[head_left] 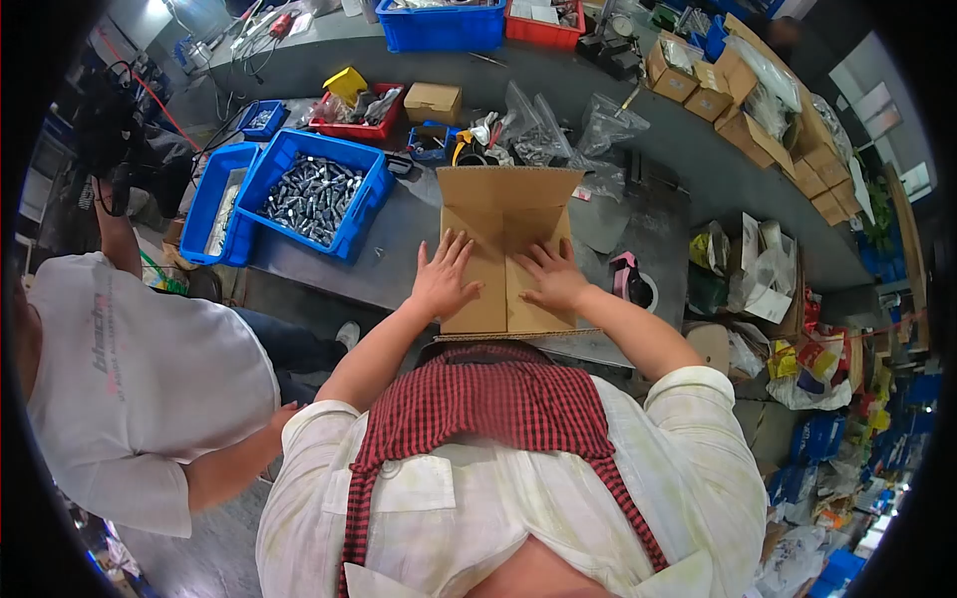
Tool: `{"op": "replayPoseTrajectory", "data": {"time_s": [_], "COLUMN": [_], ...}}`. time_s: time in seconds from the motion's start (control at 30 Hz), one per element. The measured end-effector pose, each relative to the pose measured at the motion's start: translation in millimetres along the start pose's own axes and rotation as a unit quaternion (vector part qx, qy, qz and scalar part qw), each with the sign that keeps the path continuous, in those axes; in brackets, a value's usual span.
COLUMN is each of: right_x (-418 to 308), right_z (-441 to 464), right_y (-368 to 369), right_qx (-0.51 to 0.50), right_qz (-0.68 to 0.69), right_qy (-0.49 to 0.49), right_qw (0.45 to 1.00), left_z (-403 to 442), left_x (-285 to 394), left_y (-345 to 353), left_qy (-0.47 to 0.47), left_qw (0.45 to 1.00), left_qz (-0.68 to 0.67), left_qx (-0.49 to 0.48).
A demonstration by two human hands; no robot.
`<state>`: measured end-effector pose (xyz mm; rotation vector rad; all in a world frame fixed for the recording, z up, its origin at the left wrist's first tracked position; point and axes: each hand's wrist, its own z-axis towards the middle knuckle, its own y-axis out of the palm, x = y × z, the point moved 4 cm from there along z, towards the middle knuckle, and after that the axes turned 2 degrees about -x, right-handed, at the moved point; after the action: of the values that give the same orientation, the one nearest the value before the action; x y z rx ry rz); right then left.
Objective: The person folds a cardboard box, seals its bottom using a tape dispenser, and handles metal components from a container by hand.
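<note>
A brown cardboard box [486, 299] stands at the near edge of the metal workbench, its far flap raised and two side flaps folded inward so they meet along a middle seam. My left hand [446, 276] lies with spread fingers on the left flap. On the right flap rests my right hand [551, 275], its fingers also stretched out. Neither hand grips anything. The near flap shows only as a thin edge against my checked apron [488, 404]. What the box holds is hidden under the flaps.
Left of the box, a blue bin [377, 195] holds many small metal parts, beside another blue bin [189, 231]. A tape roll on a pink dispenser [625, 279] lies to the right. Plastic bags [533, 125] sit behind. A person in a white shirt [150, 359] stands at left.
</note>
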<state>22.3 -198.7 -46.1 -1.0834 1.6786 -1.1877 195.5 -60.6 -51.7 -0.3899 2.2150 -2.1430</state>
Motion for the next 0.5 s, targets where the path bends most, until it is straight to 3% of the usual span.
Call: {"op": "replayPoseTrajectory", "data": {"time_s": [0.07, 0.3, 0.43, 0.5], "right_x": [0.3, 1.6, -0.8, -0.6], "right_z": [-1.8, -2.7, -3.6, -3.5], "right_y": [2.3, 4.0, 1.6, -0.1], "right_qx": [0.071, 0.105, 0.116, 0.121], "right_qz": [-0.001, -0.010, -0.001, 0.000], "right_qy": [-0.024, -0.028, -0.029, -0.033], "right_qw": [0.997, 0.994, 0.993, 0.992], "left_z": [-0.9, -22.0, -72.8, -94.9], "left_x": [-2.6, -5.4, -15.6, -10.3], "left_y": [1.8, -33.0, -54.8, -51.4], "left_qy": [0.003, -0.015, 0.027, 0.052], "left_qw": [1.000, 0.999, 0.996, 0.969], "left_qz": [-0.017, -0.042, -0.063, -0.168], "left_qx": [0.017, 0.006, -0.065, -0.173]}}
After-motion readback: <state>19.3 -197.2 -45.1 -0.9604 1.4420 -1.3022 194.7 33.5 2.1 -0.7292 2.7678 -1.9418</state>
